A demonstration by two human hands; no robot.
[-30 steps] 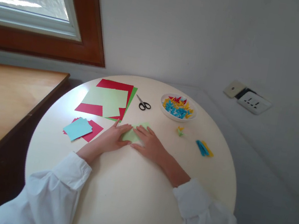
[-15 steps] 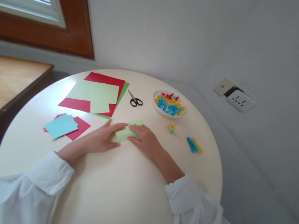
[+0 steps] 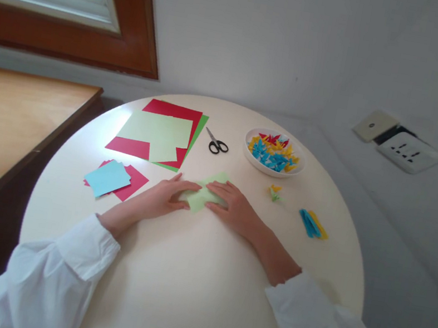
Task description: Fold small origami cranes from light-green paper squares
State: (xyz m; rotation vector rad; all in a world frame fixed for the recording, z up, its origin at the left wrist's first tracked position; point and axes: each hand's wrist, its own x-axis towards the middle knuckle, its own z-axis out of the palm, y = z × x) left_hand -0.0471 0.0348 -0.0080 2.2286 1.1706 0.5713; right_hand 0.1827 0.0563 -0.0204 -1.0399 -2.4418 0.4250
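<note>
A small pale green paper [image 3: 205, 194] lies on the round cream table [image 3: 189, 283], partly folded. My left hand [image 3: 162, 199] rests flat on its left edge, fingers stretched out. My right hand [image 3: 232, 206] presses flat on its right side, fingers spread over the paper. Both arms wear white sleeves.
Large red, green and pale green sheets [image 3: 156, 133] lie at the back left, with smaller blue and red squares [image 3: 112, 179] nearer. Black scissors [image 3: 216, 142], a white bowl of folded coloured pieces [image 3: 274, 154], a tiny folded piece [image 3: 274, 192] and blue-yellow strips [image 3: 312, 223] lie to the right. A wooden desk [image 3: 7, 115] stands left.
Both hands stay pressed on the green paper with barely any shift. The view has swung slightly, so everything sits a little further right than half a second ago.
</note>
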